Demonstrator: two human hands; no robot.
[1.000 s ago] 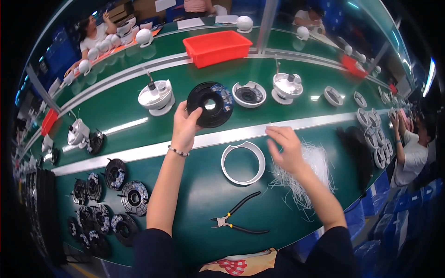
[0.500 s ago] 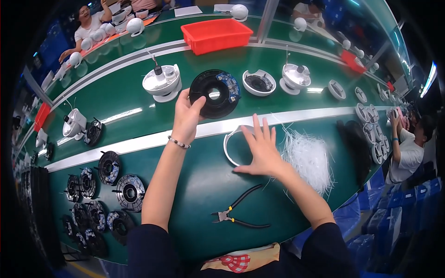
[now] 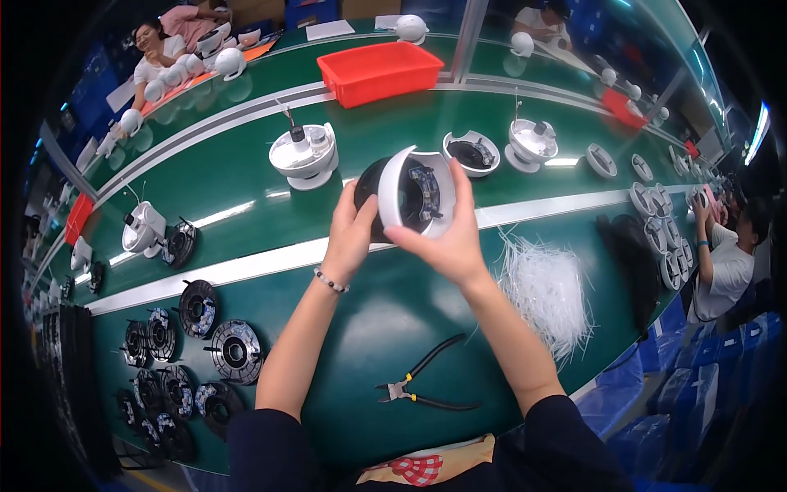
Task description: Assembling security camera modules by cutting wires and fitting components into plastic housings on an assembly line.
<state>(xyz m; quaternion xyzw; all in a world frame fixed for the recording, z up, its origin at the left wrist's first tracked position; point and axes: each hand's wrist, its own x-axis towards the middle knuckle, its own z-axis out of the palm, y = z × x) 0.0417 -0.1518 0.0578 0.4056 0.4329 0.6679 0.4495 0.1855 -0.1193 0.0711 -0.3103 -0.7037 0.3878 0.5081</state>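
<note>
Mid-frame, your left hand [image 3: 351, 236] holds the black disc [image 3: 371, 182] by its rim, sparing its likely fragile board [image 3: 425, 193], your right hand [image 3: 451, 244] the stiff-looking white ring [image 3: 394, 194].

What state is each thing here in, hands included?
Left hand, gripping the black disc
Right hand, gripping the white ring
Black disc, held, partly hidden by the ring
White ring, held tilted
Diagonal cutters, handles spread
White strands, loosely heaped
Red bin, upright, uncovered
</note>
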